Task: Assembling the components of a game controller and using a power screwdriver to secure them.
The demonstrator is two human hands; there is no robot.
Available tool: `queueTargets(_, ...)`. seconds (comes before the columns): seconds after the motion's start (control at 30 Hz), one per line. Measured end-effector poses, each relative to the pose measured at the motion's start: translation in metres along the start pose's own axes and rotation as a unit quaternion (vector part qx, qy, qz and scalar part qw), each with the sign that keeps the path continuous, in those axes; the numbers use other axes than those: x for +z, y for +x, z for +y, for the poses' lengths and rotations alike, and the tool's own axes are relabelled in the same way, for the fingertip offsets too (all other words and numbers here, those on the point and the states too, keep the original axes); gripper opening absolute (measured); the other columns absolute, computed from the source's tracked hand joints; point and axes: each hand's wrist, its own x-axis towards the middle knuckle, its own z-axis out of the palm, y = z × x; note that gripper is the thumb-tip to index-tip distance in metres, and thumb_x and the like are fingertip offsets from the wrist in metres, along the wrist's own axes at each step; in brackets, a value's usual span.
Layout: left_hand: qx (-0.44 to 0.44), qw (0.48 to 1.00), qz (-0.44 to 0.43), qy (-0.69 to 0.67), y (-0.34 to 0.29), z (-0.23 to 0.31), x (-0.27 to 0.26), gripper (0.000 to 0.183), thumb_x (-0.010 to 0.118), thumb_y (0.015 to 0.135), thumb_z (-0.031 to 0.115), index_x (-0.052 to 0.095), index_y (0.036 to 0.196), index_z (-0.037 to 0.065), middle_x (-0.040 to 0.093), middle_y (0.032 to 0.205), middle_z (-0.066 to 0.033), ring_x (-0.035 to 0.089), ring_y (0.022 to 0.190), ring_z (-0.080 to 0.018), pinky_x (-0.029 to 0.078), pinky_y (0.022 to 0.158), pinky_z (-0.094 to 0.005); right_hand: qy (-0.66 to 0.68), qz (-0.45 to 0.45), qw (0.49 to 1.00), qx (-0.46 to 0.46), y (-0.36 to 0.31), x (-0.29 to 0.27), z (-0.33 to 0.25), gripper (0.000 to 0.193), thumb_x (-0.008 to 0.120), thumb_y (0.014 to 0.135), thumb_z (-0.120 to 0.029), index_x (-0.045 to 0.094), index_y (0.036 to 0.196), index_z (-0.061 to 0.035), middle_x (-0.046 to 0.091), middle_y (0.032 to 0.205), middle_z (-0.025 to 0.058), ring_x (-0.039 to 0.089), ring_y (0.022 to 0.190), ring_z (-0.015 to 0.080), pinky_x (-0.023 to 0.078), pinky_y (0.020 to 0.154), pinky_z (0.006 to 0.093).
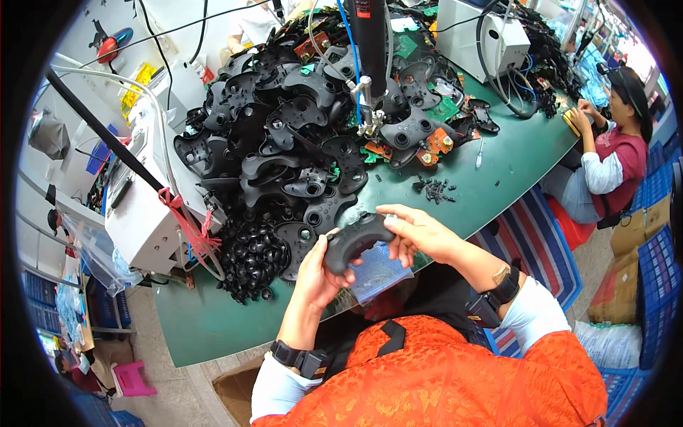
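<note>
A black game controller (356, 240) is held in front of me, above the near edge of the table, its curved back side facing up. My left hand (320, 279) is closed around its left grip, thumb on top and fingers underneath. At the other end, my right hand (427, 235) grips the right handle between thumb and fingers. The right fingertips partly cover that end. Below the controller lies a light-blue see-through plastic tray (380, 274), partly hidden by it. Left of my hands, a heap of small round black caps (252, 252) borders more controller shells (299, 245).
A large pile of black controller shells (284, 117) covers the green table (498, 167). A black vertical tool (368, 57) with hoses hangs over it. Small black pieces (434, 190) and a screwdriver (479, 153) lie to the right. Machine boxes (146, 206) stand left; a co-worker (612, 149) sits right.
</note>
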Motion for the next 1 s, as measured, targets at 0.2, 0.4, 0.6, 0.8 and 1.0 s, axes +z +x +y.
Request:
queueTargets(0.2,-0.037,0.989,0.118,-0.077,0.006,-0.001,0.009,0.049,0.04,0.106,0.049,0.06,0.124,0.009,0.064,0.077,-0.0105,0.054,0.049,-0.0154,0.041,0.042,-0.0247,-0.099,-0.018,0.983,-0.155,0.004,-0.008,0.02,0.058,0.051,0.093,-0.005,0.04,0.15,-0.0072,0.07,0.088,0.0126,0.063,0.065,0.0135,0.053,0.062,0.027)
queueTargets(0.4,0.065,0.921,0.245,0.296,-0.007,-0.004,0.015,0.053,0.037,0.108,0.047,0.063,0.128,0.006,0.062,0.089,-0.0075,0.057,0.058,-0.0133,0.044,0.045,-0.0257,-0.158,0.05,0.975,-0.151,0.007,-0.012,0.029,0.038,0.067,0.093,-0.01,0.06,0.131,-0.0052,0.061,0.071,0.002,0.057,0.06,0.0079,0.049,0.053,0.0263)
queueTargets(0.6,0.305,0.781,0.18,0.514,-0.017,-0.008,0.005,0.045,0.072,0.091,0.013,0.061,0.135,0.011,0.057,0.114,-0.0072,0.053,0.103,-0.0146,0.046,0.08,-0.0275,-0.252,0.056,0.956,-0.139,0.004,-0.011,0.025,0.034,0.067,0.094,-0.013,0.063,0.127,-0.0036,0.057,0.073,-0.0004,0.054,0.064,0.0055,0.048,0.057,0.0261)
queueTargets(0.8,0.314,0.787,0.107,0.52,-0.018,0.001,0.001,0.048,0.073,0.086,0.005,0.061,0.132,0.007,0.061,0.13,-0.0131,0.058,0.121,-0.0252,0.045,0.102,-0.0346,-0.385,0.079,0.872,-0.29,0.009,-0.012,0.042,0.036,0.073,0.089,-0.023,0.065,0.12,-0.0062,0.069,0.085,0.0129,0.068,0.074,0.0268,0.053,0.067,0.0377)
queueTargets(1.0,0.33,0.772,0.093,0.535,-0.024,0.0,0.007,0.051,0.076,0.081,-0.003,0.062,0.129,0.005,0.067,0.126,-0.0128,0.064,0.119,-0.0239,0.049,0.101,-0.0343,-0.416,0.081,0.865,-0.27,0.003,-0.007,0.043,0.035,0.073,0.088,-0.022,0.066,0.119,-0.0075,0.07,0.092,0.0134,0.068,0.076,0.028,0.053,0.067,0.0369)
